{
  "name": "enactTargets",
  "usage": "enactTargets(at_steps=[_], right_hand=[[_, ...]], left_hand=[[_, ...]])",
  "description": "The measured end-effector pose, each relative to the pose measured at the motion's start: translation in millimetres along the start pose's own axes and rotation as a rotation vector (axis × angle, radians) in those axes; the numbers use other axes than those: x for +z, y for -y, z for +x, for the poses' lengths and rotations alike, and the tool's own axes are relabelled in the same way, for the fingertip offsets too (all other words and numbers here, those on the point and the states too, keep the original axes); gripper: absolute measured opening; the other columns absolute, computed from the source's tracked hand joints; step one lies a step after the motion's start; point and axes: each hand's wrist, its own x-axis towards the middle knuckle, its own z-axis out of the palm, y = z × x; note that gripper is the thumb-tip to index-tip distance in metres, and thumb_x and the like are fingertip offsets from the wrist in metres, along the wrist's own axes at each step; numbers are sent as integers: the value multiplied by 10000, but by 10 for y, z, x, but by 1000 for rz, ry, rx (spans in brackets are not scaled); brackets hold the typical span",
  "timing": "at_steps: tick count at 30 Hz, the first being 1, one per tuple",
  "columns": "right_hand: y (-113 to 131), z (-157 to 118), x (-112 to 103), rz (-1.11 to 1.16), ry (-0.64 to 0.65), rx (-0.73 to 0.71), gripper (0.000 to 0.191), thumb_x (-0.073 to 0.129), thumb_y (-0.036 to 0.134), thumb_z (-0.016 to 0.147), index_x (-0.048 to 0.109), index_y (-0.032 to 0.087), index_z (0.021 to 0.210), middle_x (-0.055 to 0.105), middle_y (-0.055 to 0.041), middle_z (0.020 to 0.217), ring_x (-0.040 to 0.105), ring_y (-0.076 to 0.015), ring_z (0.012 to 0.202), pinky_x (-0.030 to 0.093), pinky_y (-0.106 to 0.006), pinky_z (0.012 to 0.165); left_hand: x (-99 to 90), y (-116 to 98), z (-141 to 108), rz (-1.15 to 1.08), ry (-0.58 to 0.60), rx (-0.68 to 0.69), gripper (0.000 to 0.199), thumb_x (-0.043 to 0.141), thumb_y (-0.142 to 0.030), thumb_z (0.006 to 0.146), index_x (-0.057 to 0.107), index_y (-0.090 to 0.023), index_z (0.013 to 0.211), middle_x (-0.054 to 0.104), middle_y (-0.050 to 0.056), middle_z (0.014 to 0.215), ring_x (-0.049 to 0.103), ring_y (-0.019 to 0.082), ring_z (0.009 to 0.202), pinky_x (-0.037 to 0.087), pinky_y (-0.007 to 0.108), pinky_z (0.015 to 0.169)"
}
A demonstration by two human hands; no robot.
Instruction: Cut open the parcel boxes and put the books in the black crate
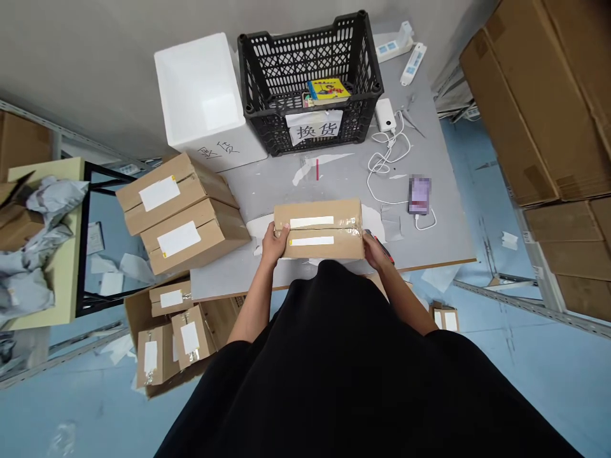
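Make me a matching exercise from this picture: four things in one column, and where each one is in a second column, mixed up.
Things
1. taped cardboard parcel
2. yellow booklet
3. smartphone
4. white foam box

Places
A. inside the black plastic crate
B. lying on the grey table, with a white cable running from its lower end
C. next to the crate, on its left in this view
D. between the left hand and the right hand

Pairs: 1-D, 2-A, 3-B, 4-C
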Motion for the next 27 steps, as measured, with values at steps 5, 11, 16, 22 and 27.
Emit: enactTargets(at_steps=[5,11,16,22,27], right_hand=[[449,-225,-194,7,-19,5,577,546,724,847,646,245,1153,766,-62,1066,700,-275,1085,572,-458,928],[882,-513,-59,-110,-113,-111,524,639,693,822,624,278,1140,761,-28,996,723,-228,939,610,-379,823],[1239,-724,140,-329,-227,-257,468,651,650,829,662,226,1026,750,-65,1022,703,-239,958,572,-395,879],[1439,-1000,704,-774,-446,-490,376,620,535,881,690,231,1090,740,-91,1079,677,-311,1065,501,-503,994],[1288,-1134,1186,-871,-274,-593,432,521,506,953,647,281,1301,646,-59,1359,539,-349,1331,435,-532,1097]], left_hand=[[251,151,38,-224,167,1,532,536,-606,923,554,-189,1254,685,139,1236,666,256,1118,518,391,972],[513,-53,27,-79,68,104,571,572,-444,941,463,-225,1457,424,124,1578,360,242,1489,269,408,1235],[459,-350,-171,-285,350,-139,631,464,-696,921,635,-237,1320,557,108,1481,420,331,1449,336,483,1184],[383,-384,-228,-692,551,-300,799,370,-840,859,672,-190,1211,737,126,1160,648,345,1177,515,446,990],[426,-85,-101,-867,444,-406,720,408,-763,893,632,-175,1244,748,121,1091,697,310,1059,553,440,939]])
